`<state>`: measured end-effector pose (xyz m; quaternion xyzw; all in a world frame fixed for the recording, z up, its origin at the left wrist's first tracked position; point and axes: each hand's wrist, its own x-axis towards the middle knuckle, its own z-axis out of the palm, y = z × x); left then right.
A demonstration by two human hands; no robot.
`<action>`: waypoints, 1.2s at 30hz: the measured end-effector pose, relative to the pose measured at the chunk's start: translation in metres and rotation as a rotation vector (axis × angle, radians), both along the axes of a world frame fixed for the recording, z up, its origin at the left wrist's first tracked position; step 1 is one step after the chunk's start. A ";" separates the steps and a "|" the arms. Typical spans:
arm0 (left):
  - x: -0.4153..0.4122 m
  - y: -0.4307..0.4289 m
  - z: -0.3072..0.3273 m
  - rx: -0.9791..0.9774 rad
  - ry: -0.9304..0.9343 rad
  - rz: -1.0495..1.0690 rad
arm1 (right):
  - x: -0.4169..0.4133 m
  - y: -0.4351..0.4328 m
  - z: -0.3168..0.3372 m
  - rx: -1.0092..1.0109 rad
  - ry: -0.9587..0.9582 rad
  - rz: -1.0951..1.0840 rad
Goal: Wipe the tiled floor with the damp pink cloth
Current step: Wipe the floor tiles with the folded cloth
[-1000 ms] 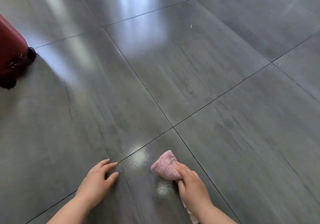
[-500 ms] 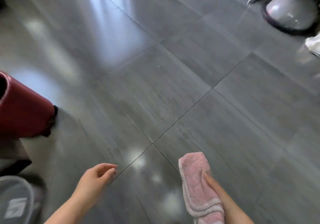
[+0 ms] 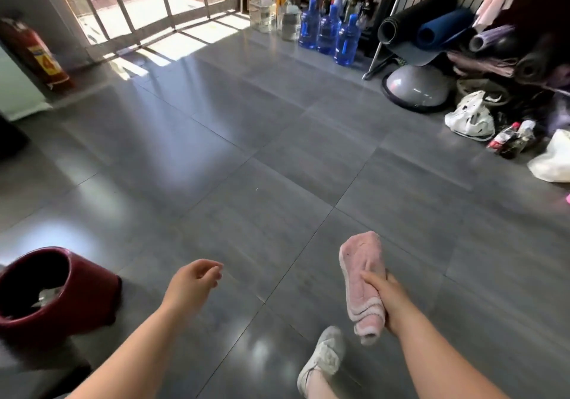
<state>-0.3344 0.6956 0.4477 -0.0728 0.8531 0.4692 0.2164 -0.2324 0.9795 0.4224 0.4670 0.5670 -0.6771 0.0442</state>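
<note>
Right hand (image 3: 389, 298): fingers (image 3: 371, 278) wrapped round the pink cloth (image 3: 364, 278), clenched on its lower half, thumb side toward the camera. Cloth is bunched lengthwise into a loose roll, upper end standing free above the fist, lower hemmed end hanging below it. It is held up off the tiled floor (image 3: 277, 158), not pressed to it; judged: carried between wiping spots, gathered so it does not trail.

Left hand (image 3: 192, 281): empty, fingers loosely curled, part open, gripping nothing. It hangs out forward over the tiles, probably for balance or ready to brace.

Cloth appearance: pale pink terry, ribbed band with lighter stripes near the lower hem, a few small dark specks on the upper part. Dampness cannot be read from the picture.

Outward: white shoe (image 3: 324, 358) below the cloth; dark red bucket (image 3: 77, 300) left of the left forearm; tiles grey, glossy, glare patches near the bucket
</note>
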 end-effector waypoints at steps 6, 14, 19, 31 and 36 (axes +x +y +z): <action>-0.071 0.067 -0.005 -0.031 0.003 -0.074 | -0.059 0.073 -0.009 0.145 0.041 0.005; -0.225 0.196 -0.092 -0.177 -0.025 -0.162 | -0.209 0.189 -0.081 0.424 -0.013 0.106; -0.287 0.247 -0.216 -0.396 -0.047 -0.385 | -0.277 0.248 -0.195 0.493 -0.108 0.105; -0.396 0.306 -0.556 -0.582 0.115 -0.564 | -0.389 0.297 -0.515 0.627 -0.150 0.032; -0.427 0.313 -0.635 -0.705 0.228 -0.891 | -0.407 0.300 -0.593 0.805 -0.261 -0.081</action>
